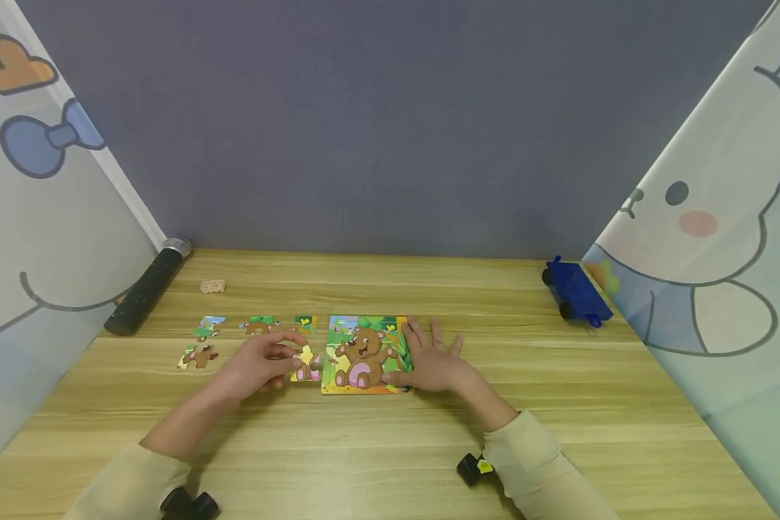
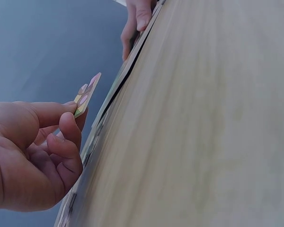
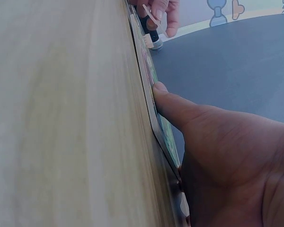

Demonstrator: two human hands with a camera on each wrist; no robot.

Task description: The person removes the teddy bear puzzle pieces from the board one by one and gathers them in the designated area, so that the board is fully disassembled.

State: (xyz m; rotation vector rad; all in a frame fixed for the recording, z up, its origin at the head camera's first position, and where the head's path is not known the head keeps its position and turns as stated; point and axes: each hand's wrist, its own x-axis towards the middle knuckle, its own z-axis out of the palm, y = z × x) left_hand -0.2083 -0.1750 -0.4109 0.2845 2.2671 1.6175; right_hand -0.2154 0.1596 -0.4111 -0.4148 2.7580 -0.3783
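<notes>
A square bear puzzle board (image 1: 362,355) lies flat on the wooden table. Just left of it, my left hand (image 1: 260,363) pinches a puzzle piece (image 1: 308,370) between thumb and fingers. From the left wrist view, that piece (image 2: 88,94) is raised off the table, tilted, with pink and yellow printing. My right hand (image 1: 432,365) rests at the board's right edge with fingers spread. Its thumb (image 3: 162,90) presses on the board's face in the right wrist view. Several loose pieces (image 1: 197,356) lie left of and behind my left hand.
At the table's left edge lies a black microphone (image 1: 146,292) with a silver head. A small pinkish block (image 1: 212,286) sits near it. The blue toy vehicle (image 1: 575,291) stands at the far right. A grey panel (image 1: 390,130) rises behind the table.
</notes>
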